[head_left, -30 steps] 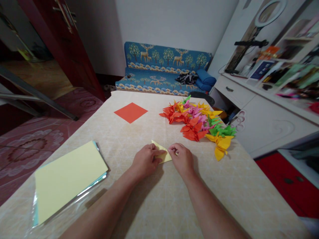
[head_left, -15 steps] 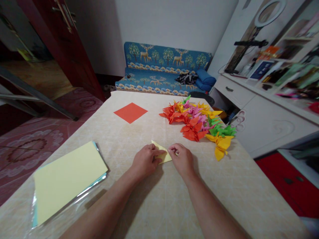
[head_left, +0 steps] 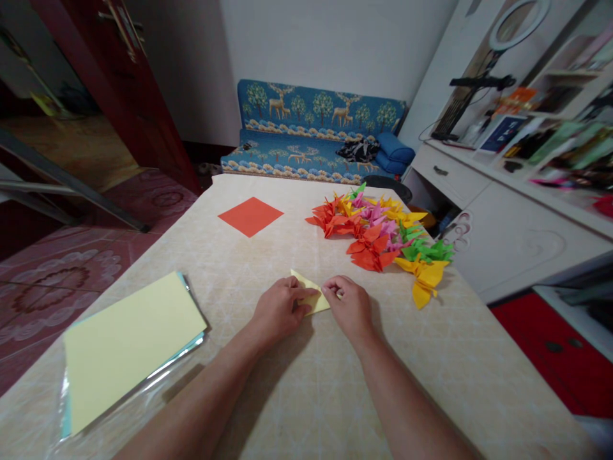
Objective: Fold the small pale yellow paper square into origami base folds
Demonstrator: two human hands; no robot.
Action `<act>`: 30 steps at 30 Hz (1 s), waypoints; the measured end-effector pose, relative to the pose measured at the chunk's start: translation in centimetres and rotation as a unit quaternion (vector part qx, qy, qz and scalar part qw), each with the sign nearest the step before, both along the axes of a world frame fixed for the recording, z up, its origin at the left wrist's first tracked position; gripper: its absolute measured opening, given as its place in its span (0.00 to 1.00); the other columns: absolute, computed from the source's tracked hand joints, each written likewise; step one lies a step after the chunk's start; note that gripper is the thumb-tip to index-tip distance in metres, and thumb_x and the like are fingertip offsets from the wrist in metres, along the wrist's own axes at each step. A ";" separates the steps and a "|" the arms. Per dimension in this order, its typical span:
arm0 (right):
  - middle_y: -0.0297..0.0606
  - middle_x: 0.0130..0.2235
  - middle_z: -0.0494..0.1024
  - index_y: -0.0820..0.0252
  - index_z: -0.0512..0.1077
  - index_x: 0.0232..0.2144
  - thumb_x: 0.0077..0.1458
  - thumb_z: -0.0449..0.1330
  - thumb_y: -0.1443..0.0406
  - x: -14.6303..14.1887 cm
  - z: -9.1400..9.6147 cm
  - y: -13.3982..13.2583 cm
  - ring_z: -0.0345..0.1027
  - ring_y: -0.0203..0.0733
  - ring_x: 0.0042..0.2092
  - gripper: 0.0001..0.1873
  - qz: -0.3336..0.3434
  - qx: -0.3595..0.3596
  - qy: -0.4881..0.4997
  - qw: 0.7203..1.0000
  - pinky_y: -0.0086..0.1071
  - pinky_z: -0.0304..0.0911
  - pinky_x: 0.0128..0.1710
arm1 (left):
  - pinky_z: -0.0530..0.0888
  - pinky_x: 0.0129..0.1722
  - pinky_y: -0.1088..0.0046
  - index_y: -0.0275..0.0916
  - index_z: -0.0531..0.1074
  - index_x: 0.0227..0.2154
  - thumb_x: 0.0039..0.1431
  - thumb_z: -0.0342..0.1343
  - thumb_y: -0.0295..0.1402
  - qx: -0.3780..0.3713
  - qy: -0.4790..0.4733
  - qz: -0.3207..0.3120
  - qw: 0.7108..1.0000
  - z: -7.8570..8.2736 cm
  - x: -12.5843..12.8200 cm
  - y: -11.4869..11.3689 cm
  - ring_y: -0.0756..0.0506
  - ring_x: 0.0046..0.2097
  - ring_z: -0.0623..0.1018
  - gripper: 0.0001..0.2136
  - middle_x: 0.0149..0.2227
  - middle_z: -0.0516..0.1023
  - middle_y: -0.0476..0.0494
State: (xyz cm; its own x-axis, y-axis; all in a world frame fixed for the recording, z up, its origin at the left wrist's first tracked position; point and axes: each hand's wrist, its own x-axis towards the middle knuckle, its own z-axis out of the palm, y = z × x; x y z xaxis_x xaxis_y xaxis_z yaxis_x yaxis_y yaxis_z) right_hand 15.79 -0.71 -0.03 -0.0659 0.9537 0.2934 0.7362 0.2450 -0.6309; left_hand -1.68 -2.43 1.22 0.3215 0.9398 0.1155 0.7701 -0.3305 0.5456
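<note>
On the table in front of me lies a small piece of pale yellow origami paper [head_left: 313,301], folded into a pointed shape. My left hand [head_left: 282,306] holds its left part down, with the index finger stretched across it and the thumb near the lower edge. At the paper's right side, my right hand [head_left: 349,306] is closed in a pinch on the edge. The fingers cover much of the paper, so its exact folds are hidden. Beyond the hands, a flat red paper square [head_left: 251,216] lies turned like a diamond.
Folded paper cranes [head_left: 371,249] in red, pink, yellow, orange and green crowd the table's far right. A stack of yellow and blue-green paper sheets [head_left: 134,351] rests on clear plastic wrapping at the left. Behind the table [head_left: 306,396] stands a blue patterned sofa [head_left: 306,150].
</note>
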 end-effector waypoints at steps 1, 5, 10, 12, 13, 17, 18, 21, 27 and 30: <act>0.31 0.29 0.75 0.55 0.70 0.26 0.51 0.56 0.66 0.0 0.0 0.0 0.67 0.35 0.31 0.04 0.001 0.001 0.000 1.000 0.26 0.58 0.30 | 0.66 0.38 0.72 0.50 0.74 0.46 0.51 0.54 0.30 0.000 -0.001 -0.001 1.000 0.0 0.0 0.0 0.46 0.40 0.70 0.18 0.35 0.71 0.47; 0.31 0.29 0.75 0.55 0.70 0.26 0.51 0.56 0.66 0.0 -0.1 0.1 0.67 0.35 0.31 0.04 0.004 0.005 0.003 1.000 0.25 0.58 0.30 | 0.66 0.39 0.73 0.49 0.74 0.46 0.50 0.53 0.28 -0.001 -0.003 -0.002 1.000 -0.1 0.0 0.0 0.46 0.40 0.70 0.19 0.36 0.72 0.47; 0.31 0.29 0.75 0.55 0.71 0.26 0.51 0.56 0.66 0.0 -0.2 0.1 0.67 0.35 0.31 0.04 0.003 0.005 0.002 1.000 0.25 0.58 0.30 | 0.66 0.39 0.72 0.48 0.74 0.46 0.50 0.54 0.29 -0.002 -0.010 0.000 1.000 0.0 0.1 0.0 0.46 0.40 0.70 0.19 0.35 0.71 0.47; 0.31 0.29 0.75 0.55 0.71 0.26 0.51 0.56 0.66 0.0 -0.2 0.1 0.67 0.35 0.31 0.04 0.001 0.002 0.002 1.000 0.25 0.58 0.29 | 0.66 0.39 0.72 0.48 0.74 0.46 0.50 0.53 0.29 -0.005 -0.011 0.002 1.000 0.0 0.1 0.0 0.46 0.40 0.70 0.18 0.35 0.71 0.47; 0.31 0.29 0.75 0.55 0.71 0.26 0.51 0.56 0.66 0.0 -0.2 0.1 0.67 0.35 0.31 0.04 0.000 0.001 0.002 1.000 0.25 0.58 0.29 | 0.66 0.39 0.72 0.48 0.74 0.46 0.51 0.53 0.29 -0.007 -0.010 0.004 1.000 0.1 0.1 0.0 0.46 0.40 0.70 0.18 0.35 0.71 0.47; 0.31 0.29 0.75 0.55 0.71 0.26 0.51 0.56 0.66 0.0 -0.1 0.0 0.67 0.36 0.31 0.04 0.005 0.001 0.004 1.000 0.26 0.58 0.29 | 0.66 0.39 0.72 0.48 0.74 0.45 0.51 0.53 0.29 -0.008 -0.010 0.006 1.000 0.1 0.1 0.0 0.46 0.40 0.70 0.18 0.35 0.71 0.47; 0.31 0.29 0.75 0.55 0.71 0.26 0.51 0.56 0.66 0.0 -0.1 0.0 0.67 0.36 0.31 0.04 0.006 0.001 0.004 1.000 0.26 0.58 0.29 | 0.66 0.39 0.72 0.49 0.74 0.45 0.51 0.54 0.29 -0.008 -0.010 0.006 1.000 0.1 0.1 0.0 0.45 0.40 0.70 0.18 0.35 0.71 0.47; 0.31 0.29 0.75 0.54 0.71 0.26 0.50 0.56 0.66 0.0 0.0 0.0 0.67 0.36 0.31 0.04 0.002 -0.003 0.002 1.000 0.26 0.58 0.29 | 0.66 0.39 0.72 0.49 0.74 0.45 0.51 0.54 0.29 -0.015 -0.012 0.011 1.000 0.2 0.1 -0.1 0.46 0.40 0.70 0.17 0.35 0.71 0.46; 0.31 0.30 0.75 0.54 0.71 0.27 0.51 0.56 0.66 0.0 -0.1 0.0 0.68 0.35 0.31 0.04 0.008 -0.001 0.002 1.000 0.26 0.58 0.30 | 0.66 0.38 0.73 0.48 0.75 0.45 0.50 0.54 0.29 -0.014 -0.008 0.015 1.000 0.3 0.2 0.0 0.46 0.39 0.70 0.17 0.34 0.71 0.46; 0.31 0.30 0.75 0.55 0.71 0.27 0.51 0.56 0.66 0.0 -0.1 0.0 0.67 0.36 0.31 0.04 0.007 -0.002 0.001 1.000 0.26 0.58 0.30 | 0.66 0.38 0.73 0.49 0.75 0.45 0.50 0.54 0.29 -0.009 -0.010 0.012 1.000 0.2 0.1 0.0 0.46 0.39 0.70 0.18 0.34 0.71 0.47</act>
State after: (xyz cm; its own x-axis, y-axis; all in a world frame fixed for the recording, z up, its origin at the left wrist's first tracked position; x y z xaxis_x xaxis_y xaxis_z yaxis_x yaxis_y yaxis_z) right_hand 15.80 -0.68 -0.13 -0.0784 0.9539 0.2896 0.7310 0.2525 -0.6339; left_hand -1.54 -2.40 1.43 0.2964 0.9492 0.1054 0.7666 -0.3023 0.5665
